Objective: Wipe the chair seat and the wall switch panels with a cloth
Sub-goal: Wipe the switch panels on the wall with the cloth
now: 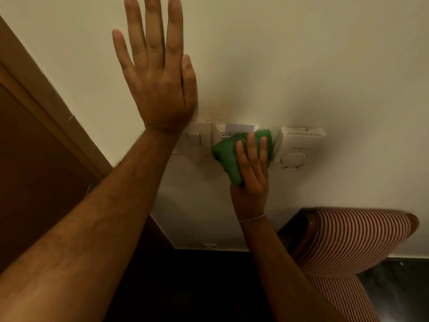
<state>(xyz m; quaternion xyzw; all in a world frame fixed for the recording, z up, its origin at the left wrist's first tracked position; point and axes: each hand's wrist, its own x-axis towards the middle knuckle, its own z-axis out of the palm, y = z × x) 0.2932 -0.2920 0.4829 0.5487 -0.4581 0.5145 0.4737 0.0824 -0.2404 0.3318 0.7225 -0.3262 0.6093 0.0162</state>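
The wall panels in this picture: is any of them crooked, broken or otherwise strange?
Nothing looks damaged. One oddity: a pale card sticks up out of the middle panel, which the right hand wipes with a green cloth. The switch panel and thermostat sit in line.

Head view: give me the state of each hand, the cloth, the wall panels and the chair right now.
Left hand: open, flat on the wall above the panels.
Right hand: pressing the cloth to the wall.
Green cloth: bunched, covering the middle panel.
Light switch: uncovered, partly behind the left wrist.
Card-slot panel: card inserted, mostly covered by cloth.
Thermostat: uncovered, untouched.
Striped chair: against the wall, nothing on it.
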